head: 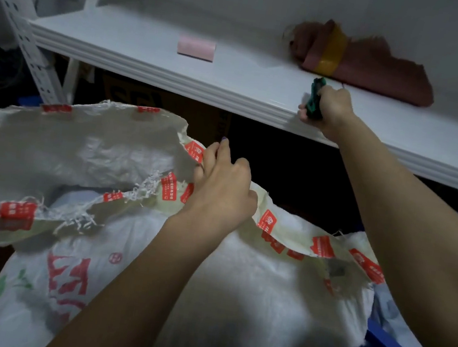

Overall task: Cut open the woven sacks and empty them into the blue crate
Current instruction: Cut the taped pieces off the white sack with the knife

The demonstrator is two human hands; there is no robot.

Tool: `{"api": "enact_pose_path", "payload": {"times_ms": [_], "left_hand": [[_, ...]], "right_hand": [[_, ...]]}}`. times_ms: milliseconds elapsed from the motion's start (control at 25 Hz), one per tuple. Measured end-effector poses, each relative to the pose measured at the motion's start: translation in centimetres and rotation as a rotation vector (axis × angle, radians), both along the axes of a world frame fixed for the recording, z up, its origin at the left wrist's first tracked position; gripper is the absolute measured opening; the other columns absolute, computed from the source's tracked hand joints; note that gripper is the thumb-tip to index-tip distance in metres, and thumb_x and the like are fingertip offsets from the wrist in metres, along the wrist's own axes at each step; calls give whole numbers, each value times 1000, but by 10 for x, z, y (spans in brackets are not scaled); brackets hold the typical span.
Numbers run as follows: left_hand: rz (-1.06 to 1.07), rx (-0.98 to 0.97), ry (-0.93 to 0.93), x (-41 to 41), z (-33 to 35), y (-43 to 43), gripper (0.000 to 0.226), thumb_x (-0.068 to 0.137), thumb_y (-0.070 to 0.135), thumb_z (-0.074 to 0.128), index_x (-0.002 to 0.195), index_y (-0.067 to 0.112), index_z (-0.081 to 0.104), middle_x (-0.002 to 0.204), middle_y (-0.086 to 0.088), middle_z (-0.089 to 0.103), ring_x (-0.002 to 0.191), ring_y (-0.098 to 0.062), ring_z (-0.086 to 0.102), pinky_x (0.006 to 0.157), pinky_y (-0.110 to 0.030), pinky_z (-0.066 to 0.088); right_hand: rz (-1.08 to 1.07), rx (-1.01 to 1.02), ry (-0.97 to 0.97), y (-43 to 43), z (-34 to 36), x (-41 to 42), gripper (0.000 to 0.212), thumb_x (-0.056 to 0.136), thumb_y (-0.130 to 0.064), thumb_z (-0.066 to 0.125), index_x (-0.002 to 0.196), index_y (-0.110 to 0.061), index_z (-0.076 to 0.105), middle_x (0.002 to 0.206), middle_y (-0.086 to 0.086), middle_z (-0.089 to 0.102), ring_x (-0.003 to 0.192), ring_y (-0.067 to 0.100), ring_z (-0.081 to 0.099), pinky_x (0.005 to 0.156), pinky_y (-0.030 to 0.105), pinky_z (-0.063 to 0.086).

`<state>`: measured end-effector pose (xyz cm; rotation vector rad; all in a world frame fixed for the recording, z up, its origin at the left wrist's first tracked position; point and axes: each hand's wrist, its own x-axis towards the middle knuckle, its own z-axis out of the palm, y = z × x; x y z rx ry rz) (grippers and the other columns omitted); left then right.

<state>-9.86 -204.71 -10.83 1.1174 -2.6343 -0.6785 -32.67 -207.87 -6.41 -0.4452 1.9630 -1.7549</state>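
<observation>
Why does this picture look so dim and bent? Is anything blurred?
Head view: the light is weak, the white shelf is brightest and the space under it is almost black; the wide lens bows the shelf's edge; the right hand and its green tool are soft with blur; the red print on the sack is smeared.

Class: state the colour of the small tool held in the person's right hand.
The tool is dark green; the head view shows it best.
</observation>
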Motion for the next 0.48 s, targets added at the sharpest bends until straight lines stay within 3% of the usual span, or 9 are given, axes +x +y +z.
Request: {"api": "enact_pose_path", "payload": {"times_ms": [80,200,320,480], "left_hand": [[-15,-14,26,0,0,-5,34,90,15,49,125,15,49,158,-9,-1,144,-23,-7,114,-44,10],[-32,-29,28,1,-3,-9,33,90,14,48,124,15,51,157,-8,2,144,-22,-4,113,-45,12],[-63,-28,-3,4,-4,-8,33,91,13,47,124,14,50,157,-9,0,144,-23,-5,113,-46,13],[-89,-21,-31,7,-6,-7,31,92,15,47,123,14,51,157,-10,-1,144,-23,-7,113,-48,12]], "right_hand": [[-85,175,152,-6,-5,-9,23,100,-17,33,87,-3,47,70,10,52,49,17,49,38,20,36],[-145,243,132,-11,-8,-20,24,98,-24,37,90,-5,50,65,8,54,44,15,46,41,20,32],[-104,128,9,-13,-15,-26,22,94,-26,49,85,-6,49,66,9,56,43,13,44,39,18,31],[36,-110,-86,-16,-18,-31,19,90,-8,53,104,0,44,77,13,50,51,13,49,45,22,36]]}}
